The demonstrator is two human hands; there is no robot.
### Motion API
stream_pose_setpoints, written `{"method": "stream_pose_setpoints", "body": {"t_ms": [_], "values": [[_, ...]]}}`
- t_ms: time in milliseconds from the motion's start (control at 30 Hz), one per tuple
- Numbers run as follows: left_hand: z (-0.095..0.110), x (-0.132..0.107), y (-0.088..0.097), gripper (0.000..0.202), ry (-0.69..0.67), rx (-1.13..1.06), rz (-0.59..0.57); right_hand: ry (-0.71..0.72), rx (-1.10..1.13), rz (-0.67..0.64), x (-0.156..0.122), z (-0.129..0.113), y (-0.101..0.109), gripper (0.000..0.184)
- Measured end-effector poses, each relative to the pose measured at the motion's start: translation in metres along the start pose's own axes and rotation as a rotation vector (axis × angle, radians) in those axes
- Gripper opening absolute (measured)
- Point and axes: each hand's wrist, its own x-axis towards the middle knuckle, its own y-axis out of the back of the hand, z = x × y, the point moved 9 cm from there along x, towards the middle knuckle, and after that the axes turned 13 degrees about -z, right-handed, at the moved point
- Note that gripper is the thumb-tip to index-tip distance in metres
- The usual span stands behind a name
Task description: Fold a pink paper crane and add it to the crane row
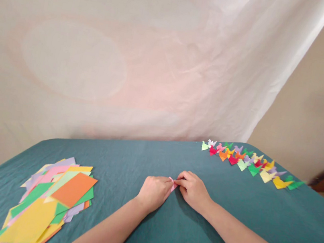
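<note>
A small folded pink paper piece (172, 183) lies on the teal tablecloth (131, 161), pinched from both sides. My left hand (153, 192) is closed on its left side, fingers curled. My right hand (193, 190) pinches its right side with thumb and fingers pressed together. Most of the pink paper is hidden between my fingers. Both forearms reach in from the bottom edge.
A loose pile of coloured paper squares (50, 198) lies at the left front. A row of several small folded paper figures (250, 161) in mixed colours sits at the far right. A pale sheet (147, 54) hangs behind the table.
</note>
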Motion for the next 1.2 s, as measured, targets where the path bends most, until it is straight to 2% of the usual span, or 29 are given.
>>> {"method": "stream_pose_setpoints", "body": {"t_ms": [300,500,1200], "values": [[0.007,-0.004,0.009,0.024,-0.036,-0.021,-0.045,0.006,-0.007,0.0,0.0,-0.001,0.001,0.028],[-0.001,-0.006,0.006,0.03,-0.075,-0.08,-0.104,0.008,-0.004,-0.016,0.0,0.0,-0.001,0.029],[-0.007,-0.004,0.005,0.033,-0.111,-0.176,-0.102,0.058,-0.205,-0.056,-0.001,-0.017,-0.001,0.02]]}}
